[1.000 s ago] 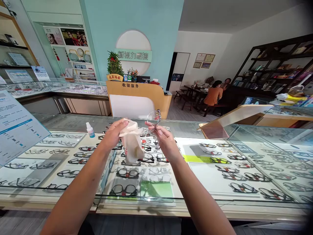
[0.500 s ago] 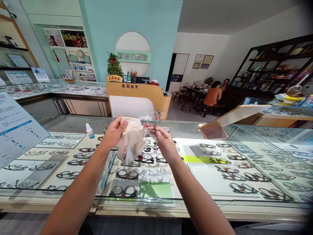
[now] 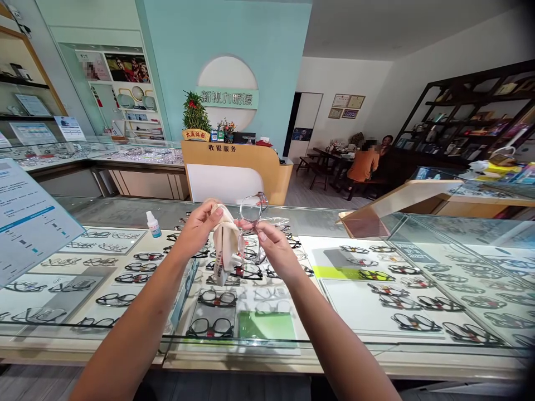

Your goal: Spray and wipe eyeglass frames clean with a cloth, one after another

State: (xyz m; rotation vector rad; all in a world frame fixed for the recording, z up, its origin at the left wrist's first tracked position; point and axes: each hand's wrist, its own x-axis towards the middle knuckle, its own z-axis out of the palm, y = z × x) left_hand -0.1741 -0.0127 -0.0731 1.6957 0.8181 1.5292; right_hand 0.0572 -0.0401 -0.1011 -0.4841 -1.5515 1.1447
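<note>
From my remote seat I am seeing the pale cream cloth with printed lettering (image 3: 224,239) changing shape: a moment ago it was hanging broad and open, and now it is bunching into a narrower fold. The clear-framed eyeglasses with round lenses (image 3: 251,208) are shifting leftward in the frame and tilting, so the upper lens is coming nearer the cloth. I read that as the two things being drawn together.

My left hand (image 3: 194,231) is pinching the cloth's top between thumb and fingers, just left of the frame's centre. My right hand (image 3: 279,250) is gripping the eyeglasses by the fingertips, right of centre, with the upper lens standing above those fingers. The glasses are sitting between the hands, beside the cloth; I cannot tell whether they are touching it. Both are hanging over the glass-topped display case (image 3: 234,359), and a small white spray bottle with a blue label (image 3: 153,225) is standing to their left.
</note>
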